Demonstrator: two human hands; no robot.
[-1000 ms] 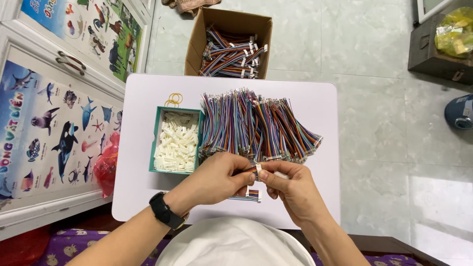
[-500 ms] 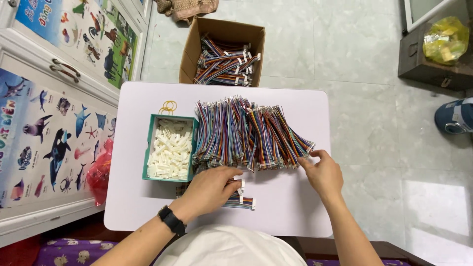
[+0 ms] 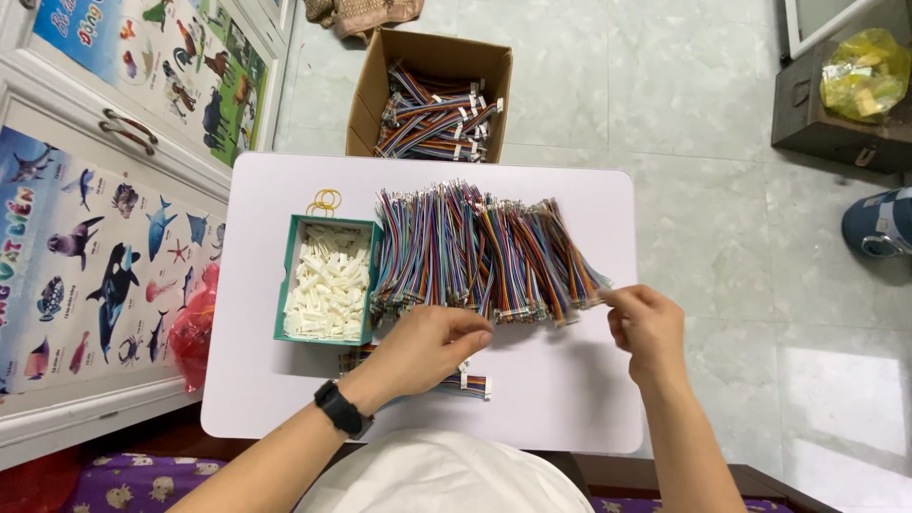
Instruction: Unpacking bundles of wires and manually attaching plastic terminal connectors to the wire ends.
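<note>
Both forearms were bare, with no sleeves reaching them. The left hand [image 3: 429,344] had a black watch [image 3: 340,409] strapped at its wrist, lower centre of the frame. The right hand [image 3: 648,323] wore nothing. White clothing [image 3: 442,475] showed at the bottom edge.

A cardboard box [image 3: 366,104] stands on the pale tiled floor [image 3: 684,104] at the upper middle of the frame, with bundles of coloured wires in it. Posters of sea animals [image 3: 85,247] and land animals [image 3: 180,57] cover the white cabinet doors [image 3: 142,152] along the left edge. A red plastic bag [image 3: 195,328] sits at the lower left. At the upper right a dark crate [image 3: 836,133] carries a yellow bag [image 3: 864,71], and a blue container [image 3: 879,223] shows at the right edge. A purple patterned cloth [image 3: 133,475] lies along the bottom left.
</note>
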